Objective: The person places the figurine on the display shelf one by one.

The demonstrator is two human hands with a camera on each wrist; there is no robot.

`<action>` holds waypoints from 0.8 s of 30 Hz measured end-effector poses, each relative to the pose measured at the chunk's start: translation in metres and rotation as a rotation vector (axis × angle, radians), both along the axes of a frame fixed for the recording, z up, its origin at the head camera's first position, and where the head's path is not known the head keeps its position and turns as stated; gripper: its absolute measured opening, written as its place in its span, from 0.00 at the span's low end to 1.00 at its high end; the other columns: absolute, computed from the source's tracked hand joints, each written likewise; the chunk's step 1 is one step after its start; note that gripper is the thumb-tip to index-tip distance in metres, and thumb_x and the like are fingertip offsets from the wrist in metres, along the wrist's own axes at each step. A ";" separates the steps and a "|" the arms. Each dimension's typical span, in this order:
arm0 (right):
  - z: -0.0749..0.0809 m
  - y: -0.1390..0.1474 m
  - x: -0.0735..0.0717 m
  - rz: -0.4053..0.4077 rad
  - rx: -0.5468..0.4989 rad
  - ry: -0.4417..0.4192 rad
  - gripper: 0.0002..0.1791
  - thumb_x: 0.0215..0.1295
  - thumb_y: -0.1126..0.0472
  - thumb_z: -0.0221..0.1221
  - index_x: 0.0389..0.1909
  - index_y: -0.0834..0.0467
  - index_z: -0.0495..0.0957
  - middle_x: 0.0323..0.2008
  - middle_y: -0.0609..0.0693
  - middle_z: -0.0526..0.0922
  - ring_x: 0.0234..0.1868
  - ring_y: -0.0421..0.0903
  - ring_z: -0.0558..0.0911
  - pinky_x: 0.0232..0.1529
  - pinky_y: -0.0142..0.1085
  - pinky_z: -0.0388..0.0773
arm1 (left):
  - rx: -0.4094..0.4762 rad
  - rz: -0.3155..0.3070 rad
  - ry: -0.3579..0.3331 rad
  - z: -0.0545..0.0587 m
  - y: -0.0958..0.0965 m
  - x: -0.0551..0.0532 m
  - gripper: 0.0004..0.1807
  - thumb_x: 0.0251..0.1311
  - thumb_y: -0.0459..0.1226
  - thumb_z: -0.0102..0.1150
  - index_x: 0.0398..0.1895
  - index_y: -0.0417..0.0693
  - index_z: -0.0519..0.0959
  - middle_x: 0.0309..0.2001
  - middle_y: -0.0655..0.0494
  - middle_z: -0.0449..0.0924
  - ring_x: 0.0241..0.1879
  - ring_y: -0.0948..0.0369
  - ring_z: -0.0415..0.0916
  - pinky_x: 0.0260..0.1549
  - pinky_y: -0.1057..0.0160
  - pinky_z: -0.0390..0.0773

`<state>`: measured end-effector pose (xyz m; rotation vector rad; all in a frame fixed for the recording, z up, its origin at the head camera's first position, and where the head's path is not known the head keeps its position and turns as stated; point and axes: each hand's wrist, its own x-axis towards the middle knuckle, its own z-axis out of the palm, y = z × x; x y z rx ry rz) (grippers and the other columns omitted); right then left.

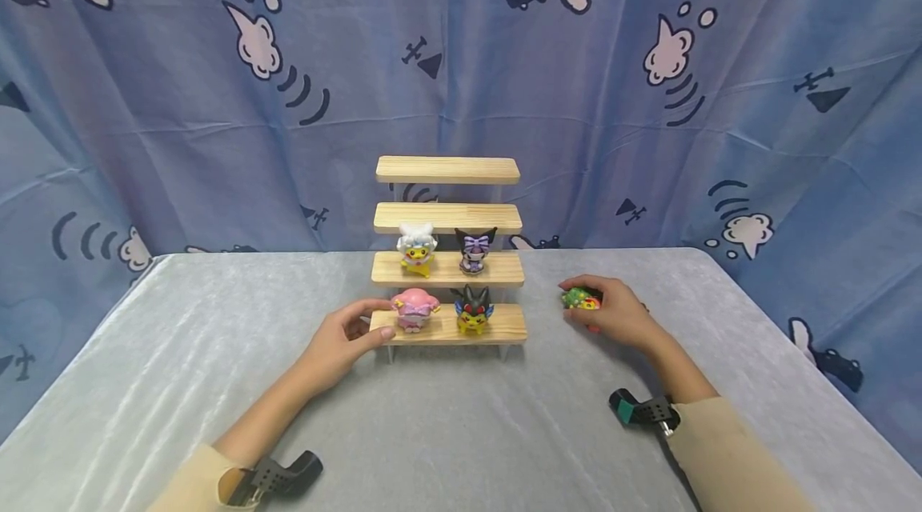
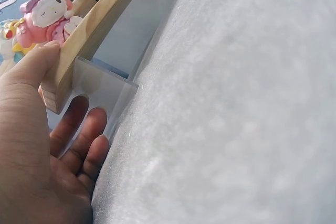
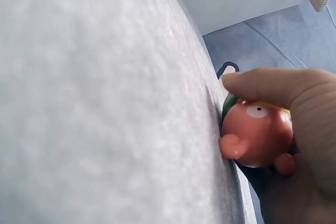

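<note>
A tiered display stand (image 1: 448, 268) with wooden steps stands mid-table. My left hand (image 1: 344, 340) grips the left end of its lowest step (image 2: 97, 31); the thumb lies on the wood, and several fingers are below it beside the clear support (image 2: 102, 85). Close to that thumb sits a pink figurine (image 1: 414, 310). Off to the right of the stand, my right hand (image 1: 612, 312) holds a small green, yellow and red figurine (image 1: 582, 299) low over the tabletop. In the right wrist view, the round orange-red part (image 3: 257, 135) of this figurine shows a white eye; the palm hides the rest.
A black-eared yellow figurine (image 1: 472, 312) shares the lowest step. On the step above are a white-hatted yellow figurine (image 1: 416, 250) and a black-and-purple figurine (image 1: 475, 250). A grey cloth (image 1: 446, 432) covers the table; a blue patterned curtain (image 1: 461, 56) hangs behind.
</note>
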<state>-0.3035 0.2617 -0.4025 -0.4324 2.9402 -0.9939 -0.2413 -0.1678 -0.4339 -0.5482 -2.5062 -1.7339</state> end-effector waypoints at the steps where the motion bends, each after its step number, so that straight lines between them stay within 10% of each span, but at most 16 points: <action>1: 0.000 0.000 0.000 0.001 -0.007 0.006 0.25 0.61 0.59 0.70 0.59 0.58 0.81 0.58 0.60 0.82 0.50 0.50 0.79 0.49 0.40 0.74 | -0.003 0.003 0.001 0.000 0.000 0.000 0.20 0.65 0.38 0.65 0.59 0.46 0.79 0.40 0.52 0.80 0.27 0.68 0.73 0.28 0.68 0.74; 11: 0.001 -0.004 0.002 -0.032 -0.127 0.023 0.24 0.61 0.61 0.70 0.58 0.61 0.80 0.54 0.62 0.83 0.44 0.46 0.80 0.41 0.30 0.78 | 0.004 -0.005 0.011 0.001 0.000 0.000 0.19 0.66 0.38 0.64 0.59 0.45 0.79 0.38 0.53 0.79 0.26 0.68 0.71 0.27 0.68 0.73; 24: -0.005 -0.011 0.003 -0.067 -0.212 0.095 0.22 0.64 0.58 0.68 0.56 0.64 0.81 0.54 0.63 0.80 0.59 0.58 0.77 0.65 0.61 0.71 | -0.004 -0.004 0.012 0.001 0.000 0.001 0.20 0.66 0.38 0.64 0.60 0.45 0.79 0.37 0.53 0.78 0.25 0.68 0.70 0.27 0.68 0.72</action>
